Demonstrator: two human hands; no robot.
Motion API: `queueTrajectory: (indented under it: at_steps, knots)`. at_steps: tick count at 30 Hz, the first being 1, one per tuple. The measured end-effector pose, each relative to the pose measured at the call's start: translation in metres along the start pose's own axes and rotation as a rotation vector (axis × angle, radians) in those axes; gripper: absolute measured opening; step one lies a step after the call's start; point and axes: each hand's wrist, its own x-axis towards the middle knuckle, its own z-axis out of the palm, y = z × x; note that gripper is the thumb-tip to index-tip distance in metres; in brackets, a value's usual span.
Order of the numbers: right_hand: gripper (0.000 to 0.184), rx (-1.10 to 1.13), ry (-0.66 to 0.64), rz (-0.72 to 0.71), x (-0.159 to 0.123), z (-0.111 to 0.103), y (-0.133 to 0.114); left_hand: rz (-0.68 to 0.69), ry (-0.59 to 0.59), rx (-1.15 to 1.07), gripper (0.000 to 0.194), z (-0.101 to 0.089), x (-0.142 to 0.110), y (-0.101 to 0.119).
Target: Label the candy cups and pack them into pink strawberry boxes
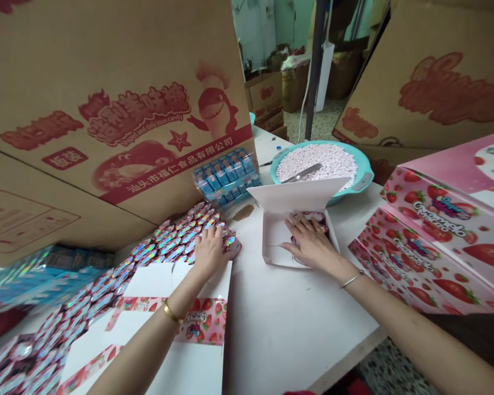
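My left hand (209, 253) rests on the near end of long rows of small shiny candy packs (179, 236), its fingers apart over their tops and the thumb out to the right. My right hand (310, 241) is inside a small white carton (274, 244) with its lid raised. Its fingers lie spread over a few dark red packs (315, 215) along the carton's right side; the palm hides part of them. Flattened white cartons with strawberry print (203, 323) lie beneath my left forearm.
Behind the carton stands a turquoise basin (364, 174) of pale pellets with a metal scoop (302, 173) in it. Blue packs in clear plastic (228, 175) lean on a large cardboard box (119, 99). Strawberry-printed boxes (428, 252) are stacked right. The table edge (349, 359) is near.
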Motion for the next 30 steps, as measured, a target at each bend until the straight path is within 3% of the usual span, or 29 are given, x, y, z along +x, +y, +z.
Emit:
queueTrajectory:
  at_steps: [2,5,12,15,19,22,24,26,30]
  knots:
    - [0.076,-0.019,-0.010,-0.021,-0.002,-0.004,0.000,-0.020,-0.029,0.046,0.065,0.003,0.000,-0.003]
    - [0.083,-0.057,-0.043,-0.033,-0.004,-0.008,0.001,0.017,-0.068,0.096,0.052,0.003,0.000,-0.002]
    - [0.084,-0.095,-0.032,0.020,-0.006,-0.008,-0.002,0.074,0.012,0.063,0.043,0.007,-0.010,0.006]
    - [0.082,-0.109,-0.032,0.045,-0.008,-0.009,-0.005,0.069,0.013,-0.048,0.045,0.002,-0.008,0.000]
    - [0.083,-0.113,0.004,0.074,-0.010,-0.013,-0.010,0.084,0.112,-0.432,0.055,-0.029,-0.007,-0.002]
    - [0.083,-0.104,0.016,0.107,-0.010,-0.013,-0.012,0.234,0.141,-0.754,0.061,-0.056,0.000,0.018]
    - [0.081,-0.100,0.018,0.133,-0.011,-0.012,-0.014,0.388,0.124,-0.841,0.061,-0.065,0.011,0.043]
    - [0.082,-0.112,0.034,0.173,-0.013,-0.010,-0.014,0.497,0.087,-0.769,0.060,-0.065,0.028,0.069]
    - [0.088,-0.136,0.053,0.225,-0.015,-0.005,-0.008,0.570,0.031,-0.369,0.056,-0.048,0.061,0.107]
